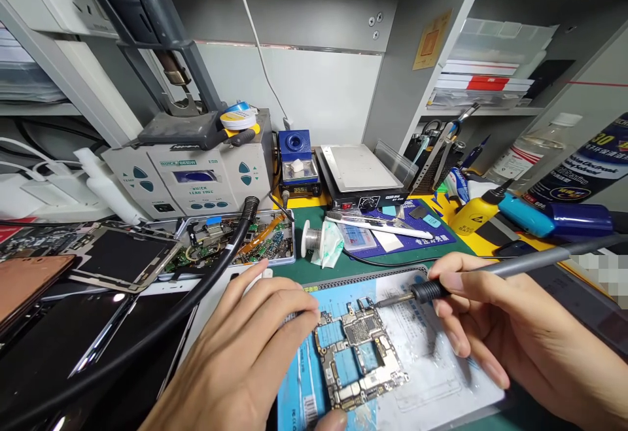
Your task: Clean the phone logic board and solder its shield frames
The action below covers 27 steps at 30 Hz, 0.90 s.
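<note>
Iron [426,292] tip at PCB [362,352] top edge

R hand [483,300] gripping iron; L hand [255,352] steadying PCB edges.

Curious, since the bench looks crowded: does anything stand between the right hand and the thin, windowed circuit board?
Only the slim grey iron in the right hand spans the gap, its metal tip at the far edge of the circuit board; nothing else visible intervenes.
</note>
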{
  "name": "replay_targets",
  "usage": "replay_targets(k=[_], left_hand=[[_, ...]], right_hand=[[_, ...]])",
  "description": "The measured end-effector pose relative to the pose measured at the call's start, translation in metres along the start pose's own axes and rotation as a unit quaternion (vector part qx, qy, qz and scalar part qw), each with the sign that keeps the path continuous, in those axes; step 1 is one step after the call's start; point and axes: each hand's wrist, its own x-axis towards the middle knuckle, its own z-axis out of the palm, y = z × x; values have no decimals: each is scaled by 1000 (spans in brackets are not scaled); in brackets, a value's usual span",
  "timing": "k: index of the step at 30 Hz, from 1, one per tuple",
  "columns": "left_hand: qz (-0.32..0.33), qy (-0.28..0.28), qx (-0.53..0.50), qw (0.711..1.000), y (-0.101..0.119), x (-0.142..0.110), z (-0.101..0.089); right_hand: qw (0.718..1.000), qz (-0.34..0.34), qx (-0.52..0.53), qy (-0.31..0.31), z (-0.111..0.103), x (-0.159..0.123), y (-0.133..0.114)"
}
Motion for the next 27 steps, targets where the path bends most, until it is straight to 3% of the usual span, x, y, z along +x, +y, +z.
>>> replay_targets(k=[5, 12, 16, 21, 27], left_hand=[[-2, 1, 8, 1000, 1, 1, 1], [-23, -17, 5, 1000, 5, -2, 0], [-38, -16, -2, 999, 5, -3, 4], [-30, -9, 2, 999, 0, -3, 4], [-9, -11, -7, 1000, -7, -1, 3]], right_hand=[[1000, 4, -5, -18, 1, 1, 0], [994, -21, -107, -23, -7, -5, 4], [974, -73, -212, -23, -14, -9, 12], [945, -153, -286, 32, -10, -13, 15], [883, -303, -355, -41, -21, -9, 22]])
